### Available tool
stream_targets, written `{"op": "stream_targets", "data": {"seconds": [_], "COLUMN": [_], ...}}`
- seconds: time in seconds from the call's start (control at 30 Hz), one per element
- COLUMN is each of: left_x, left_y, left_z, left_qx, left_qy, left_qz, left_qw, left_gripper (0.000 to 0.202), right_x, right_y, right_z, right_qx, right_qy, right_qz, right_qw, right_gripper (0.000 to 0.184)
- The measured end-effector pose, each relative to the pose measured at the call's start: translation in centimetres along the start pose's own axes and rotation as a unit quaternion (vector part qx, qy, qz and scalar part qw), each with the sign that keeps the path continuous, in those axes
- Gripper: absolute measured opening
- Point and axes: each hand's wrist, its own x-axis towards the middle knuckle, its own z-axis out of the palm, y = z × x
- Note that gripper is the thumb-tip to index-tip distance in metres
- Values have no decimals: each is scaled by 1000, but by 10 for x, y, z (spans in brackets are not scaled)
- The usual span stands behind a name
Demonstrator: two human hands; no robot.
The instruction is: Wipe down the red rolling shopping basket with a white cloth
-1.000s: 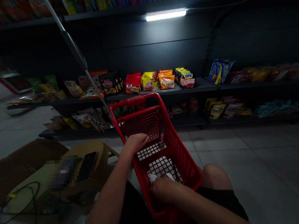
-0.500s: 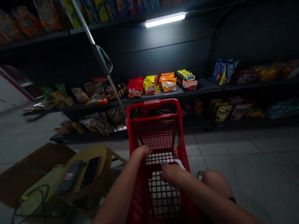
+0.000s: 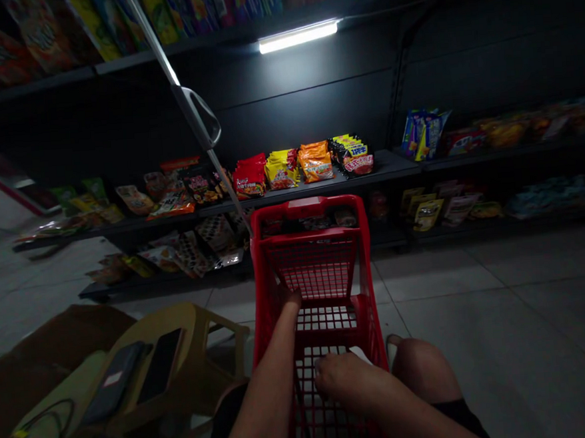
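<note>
A red mesh shopping basket [image 3: 361, 267] stands on the floor right in front of me, between my knees. My left hand [image 3: 287, 307] reaches inside it on the left. Its fingers are curled against the mesh where the back panel meets the floor of the basket. My right hand [image 3: 341, 378] is lower and nearer to me, closed in a loose fist on the basket's bottom grid. A bit of white cloth [image 3: 358, 356] shows at its far edge.
Dark shelves [image 3: 394, 166] hold rows of snack and noodle packets [image 3: 283, 168]. A metal pole with a loop handle [image 3: 196, 115] leans up left from the basket. A yellow stool [image 3: 190, 333] carries a phone [image 3: 160, 365] and a dark case [image 3: 114, 379]. Brown cardboard [image 3: 46, 349] lies at left.
The basket has swung from a slant to straight ahead and come closer. My right hand slid forward, then back along the bottom grid. My left hand moved from the rim to inside the basket.
</note>
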Motion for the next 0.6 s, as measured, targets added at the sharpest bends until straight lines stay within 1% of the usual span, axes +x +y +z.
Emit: {"op": "stream_targets", "data": {"seconds": [0.1, 0.23, 0.37, 0.5, 0.6], "left_x": [3, 5, -1, -9, -9], "left_y": [4, 6, 4, 1, 1], "left_z": [16, 26, 32, 31, 21], "left_qx": [-22, -25, 1, 30, 48], "left_qy": [-12, -40, -98, -151, -164], "left_qz": [19, 48, 66, 70, 73], "left_qw": [1000, 998, 993, 986, 983], "left_gripper": [36, 34, 38, 37, 38], "right_x": [-1, -1, -3, -2, 0], "right_y": [1, 1, 3, 6, 6], "right_z": [2, 8, 8, 9, 11], "right_qx": [7, 9, 22, 27, 21], "right_qy": [7, 27, 24, 28, 24], "right_qz": [-1, -3, 1, -9, -5], "right_qw": [1000, 1000, 999, 999, 999], "right_gripper": [16, 17, 18, 17, 18]}}
